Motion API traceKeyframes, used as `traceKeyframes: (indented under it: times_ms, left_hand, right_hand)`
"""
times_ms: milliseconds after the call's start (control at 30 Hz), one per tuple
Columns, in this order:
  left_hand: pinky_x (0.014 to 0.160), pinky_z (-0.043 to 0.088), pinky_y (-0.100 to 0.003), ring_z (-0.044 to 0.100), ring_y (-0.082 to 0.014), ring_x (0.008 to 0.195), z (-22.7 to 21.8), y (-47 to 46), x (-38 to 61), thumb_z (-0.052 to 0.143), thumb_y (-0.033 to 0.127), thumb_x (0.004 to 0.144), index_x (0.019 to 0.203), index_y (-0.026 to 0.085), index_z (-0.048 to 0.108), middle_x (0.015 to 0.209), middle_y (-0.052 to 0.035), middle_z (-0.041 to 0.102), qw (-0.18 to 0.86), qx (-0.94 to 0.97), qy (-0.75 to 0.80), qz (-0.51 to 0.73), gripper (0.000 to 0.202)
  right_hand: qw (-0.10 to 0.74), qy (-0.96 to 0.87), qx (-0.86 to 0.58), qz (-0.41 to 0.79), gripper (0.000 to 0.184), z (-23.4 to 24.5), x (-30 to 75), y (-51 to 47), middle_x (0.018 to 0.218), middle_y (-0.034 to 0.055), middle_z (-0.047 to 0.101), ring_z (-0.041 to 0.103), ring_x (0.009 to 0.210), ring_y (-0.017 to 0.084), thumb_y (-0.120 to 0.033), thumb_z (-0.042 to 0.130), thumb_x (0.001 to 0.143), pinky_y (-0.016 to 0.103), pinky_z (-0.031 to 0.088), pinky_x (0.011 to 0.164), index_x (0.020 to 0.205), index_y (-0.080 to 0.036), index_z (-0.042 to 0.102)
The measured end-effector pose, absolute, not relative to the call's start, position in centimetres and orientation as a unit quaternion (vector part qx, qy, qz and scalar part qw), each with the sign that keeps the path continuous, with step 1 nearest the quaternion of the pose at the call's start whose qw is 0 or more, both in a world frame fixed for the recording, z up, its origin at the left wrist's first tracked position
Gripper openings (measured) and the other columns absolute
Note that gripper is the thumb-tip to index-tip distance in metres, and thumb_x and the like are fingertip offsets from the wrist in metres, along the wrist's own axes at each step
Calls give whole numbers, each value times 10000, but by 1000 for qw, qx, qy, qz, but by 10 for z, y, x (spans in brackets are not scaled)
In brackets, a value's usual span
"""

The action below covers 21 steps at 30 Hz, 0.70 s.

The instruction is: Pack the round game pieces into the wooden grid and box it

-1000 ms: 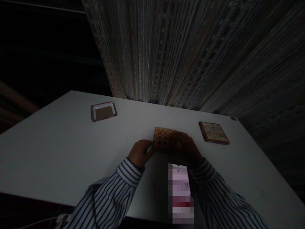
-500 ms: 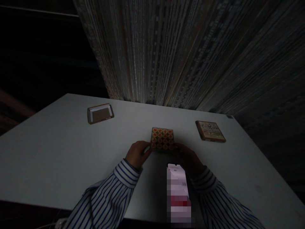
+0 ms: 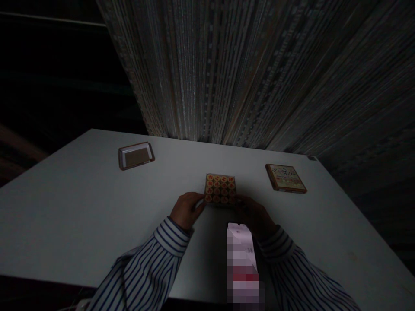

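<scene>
Between my hands is a square pack of Chinese chess pieces (image 3: 221, 188), round wooden discs with red characters set in rows. My left hand (image 3: 187, 210) is closed at its left near corner, thumb and fingers pinching the edge. On the opposite side, my right hand (image 3: 254, 216) grips the right near corner; its fingers are dark and partly in shadow. Just below the pack, a lit phone (image 3: 241, 250) lies on the table between my forearms, its screen partly blurred out.
An open, shallow box tray (image 3: 121, 159) sits at the back left of the white table (image 3: 81, 207). At the right lies a flat printed box (image 3: 286, 178). A small dark item (image 3: 311, 158) is by the far right corner. A striped string curtain (image 3: 201, 77) hangs behind the table.
</scene>
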<state>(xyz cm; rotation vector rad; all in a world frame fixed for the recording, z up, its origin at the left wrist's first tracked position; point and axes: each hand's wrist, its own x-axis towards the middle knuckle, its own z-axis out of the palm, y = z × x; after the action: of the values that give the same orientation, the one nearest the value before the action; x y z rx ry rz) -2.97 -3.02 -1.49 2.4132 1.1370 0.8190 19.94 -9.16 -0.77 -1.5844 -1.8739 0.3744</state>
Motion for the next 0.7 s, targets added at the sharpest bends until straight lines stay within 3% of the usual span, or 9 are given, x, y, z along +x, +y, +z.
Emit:
traceKeyframes:
  times_ms: [233,433,700]
  left_hand:
    - [767,503,-354,632,-201,839,-14,-31,-29,542,227,778,952,152,642,892,-87,694,166,849,402,301,214]
    - [760,506,-337,629,-188,843,-11,-34,-33,545,256,777,934,163,645,883,-73,694,178,819,432,332,208]
    - [742,503,-336,630,-174,745,14,-38,-50,534,306,764,789,176,651,784,-51,689,221,759,480,380,177]
  right_hand:
    - [328,-711,-602,155,277,-8,199,-91,915,94,654,638,784,184,-224,473,785,317,551,642,1034,-150,568]
    - [350,-690,-622,124,283,0,206,-92,851,78,660,631,650,155,-298,484,788,283,534,553,1022,-165,572]
    - [326,-714,-615,77,233,33,217,-84,762,62,681,615,613,150,-328,446,815,273,497,560,827,-179,624]
